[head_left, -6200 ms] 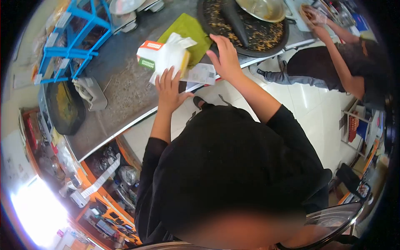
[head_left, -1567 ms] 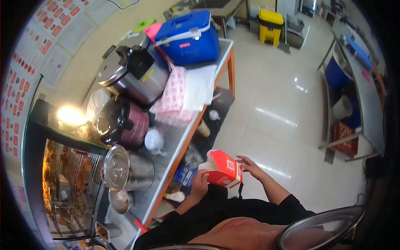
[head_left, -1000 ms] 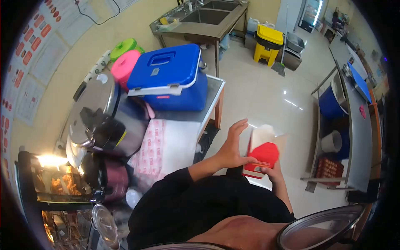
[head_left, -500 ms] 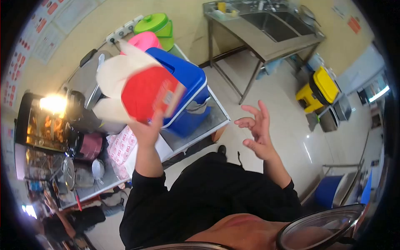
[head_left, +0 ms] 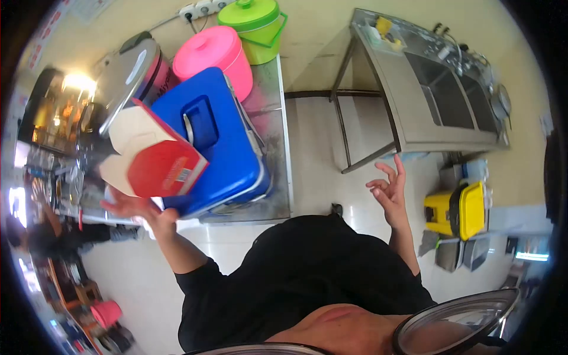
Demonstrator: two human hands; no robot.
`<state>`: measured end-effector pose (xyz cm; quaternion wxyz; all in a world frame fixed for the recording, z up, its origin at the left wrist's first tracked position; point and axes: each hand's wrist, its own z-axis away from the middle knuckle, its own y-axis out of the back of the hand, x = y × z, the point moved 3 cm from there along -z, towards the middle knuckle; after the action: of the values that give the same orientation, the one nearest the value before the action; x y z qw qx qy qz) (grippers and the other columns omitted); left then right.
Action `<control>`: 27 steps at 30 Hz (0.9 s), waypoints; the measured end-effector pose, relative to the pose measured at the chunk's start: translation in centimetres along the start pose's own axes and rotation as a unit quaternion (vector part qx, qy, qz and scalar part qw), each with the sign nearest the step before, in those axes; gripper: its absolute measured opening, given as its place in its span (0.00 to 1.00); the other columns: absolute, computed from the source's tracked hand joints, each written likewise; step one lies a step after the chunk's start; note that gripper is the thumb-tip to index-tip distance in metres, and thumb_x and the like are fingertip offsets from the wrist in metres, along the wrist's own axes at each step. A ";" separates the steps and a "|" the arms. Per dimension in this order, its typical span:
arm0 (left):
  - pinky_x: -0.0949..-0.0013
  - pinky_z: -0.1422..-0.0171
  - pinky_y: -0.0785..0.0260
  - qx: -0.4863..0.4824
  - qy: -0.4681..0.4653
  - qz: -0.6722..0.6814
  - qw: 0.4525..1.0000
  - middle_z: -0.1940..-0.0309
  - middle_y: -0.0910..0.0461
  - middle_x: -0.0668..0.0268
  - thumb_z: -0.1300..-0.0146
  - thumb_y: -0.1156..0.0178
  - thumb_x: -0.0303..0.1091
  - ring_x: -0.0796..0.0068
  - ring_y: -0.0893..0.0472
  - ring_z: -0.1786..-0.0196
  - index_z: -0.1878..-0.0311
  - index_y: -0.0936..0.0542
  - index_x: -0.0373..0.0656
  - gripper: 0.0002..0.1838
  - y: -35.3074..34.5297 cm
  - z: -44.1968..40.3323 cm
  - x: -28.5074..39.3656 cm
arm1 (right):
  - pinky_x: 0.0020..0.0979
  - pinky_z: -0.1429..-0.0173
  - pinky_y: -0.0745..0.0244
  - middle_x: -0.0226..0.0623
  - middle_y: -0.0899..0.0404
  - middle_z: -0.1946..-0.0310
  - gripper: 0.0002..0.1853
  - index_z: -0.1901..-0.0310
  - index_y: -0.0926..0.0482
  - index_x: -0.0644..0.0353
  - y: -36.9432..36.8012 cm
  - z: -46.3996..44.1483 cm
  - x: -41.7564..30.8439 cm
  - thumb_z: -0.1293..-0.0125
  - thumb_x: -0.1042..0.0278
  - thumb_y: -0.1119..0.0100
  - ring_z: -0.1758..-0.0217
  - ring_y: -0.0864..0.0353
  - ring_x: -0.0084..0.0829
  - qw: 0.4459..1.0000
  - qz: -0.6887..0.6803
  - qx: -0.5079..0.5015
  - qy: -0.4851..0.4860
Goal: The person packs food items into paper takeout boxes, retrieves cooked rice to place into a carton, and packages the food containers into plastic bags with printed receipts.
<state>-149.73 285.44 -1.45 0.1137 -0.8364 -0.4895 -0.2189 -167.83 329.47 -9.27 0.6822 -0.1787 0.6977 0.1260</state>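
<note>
A red and white paper takeaway box [head_left: 168,167] with its cream top flaps spread lies tilted over the near left part of a blue cooler box [head_left: 234,151]. My left hand [head_left: 145,212] is just below the takeaway box, fingers stretched out to the left and thumb apart. It does not appear to grip the box; whether a fingertip touches it I cannot tell. My right hand [head_left: 390,192] hangs in the air over the floor, its fingers apart and holding nothing, in front of the steel sink table.
Behind the cooler stand a pink lidded bucket [head_left: 216,56] and a green lidded bucket [head_left: 254,29] on the metal table [head_left: 273,130]. A steel sink [head_left: 441,94] is at the back right, with a yellow bin [head_left: 467,210] below. Another person [head_left: 56,234] is at the far left.
The takeaway box has moved left and lower in view, and my left hand has opened away from it. My view has turned, bringing the sink further right. My right hand stays open.
</note>
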 end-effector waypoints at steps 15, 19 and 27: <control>0.66 0.76 0.31 -0.092 -0.078 -0.292 0.949 0.70 0.21 0.53 0.50 0.45 0.19 0.62 0.24 0.79 0.34 0.41 0.47 0.37 -13.7 12.7 16.9 | 0.31 0.54 0.25 0.38 0.18 0.62 0.08 0.56 0.19 0.61 -7.8 -22.9 -5.6 0.35 0.71 0.43 0.60 0.18 0.31 0.809 0.145 -0.484 0.301; 0.68 0.74 0.29 -0.080 -0.017 -0.276 0.958 0.70 0.21 0.59 0.51 0.43 0.17 0.63 0.22 0.77 0.41 0.33 0.44 0.30 -14.5 12.9 15.1 | 0.30 0.57 0.25 0.37 0.17 0.63 0.09 0.57 0.18 0.60 -12.9 -30.8 -7.7 0.35 0.69 0.43 0.61 0.18 0.32 0.848 0.135 -0.398 0.324; 0.67 0.73 0.28 -0.166 -0.020 -0.164 0.972 0.71 0.22 0.61 0.51 0.32 0.25 0.64 0.20 0.73 0.58 0.22 0.39 0.15 -21.5 7.6 6.7 | 0.36 0.50 0.25 0.40 0.18 0.55 0.16 0.48 0.20 0.49 -22.3 -50.3 -8.9 0.37 0.58 0.41 0.52 0.20 0.38 0.760 0.423 -0.178 0.460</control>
<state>-163.64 304.34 -5.39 -0.0737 -0.7561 -0.5790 -0.2959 -203.97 288.87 3.03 0.1124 -0.0206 0.8974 0.4262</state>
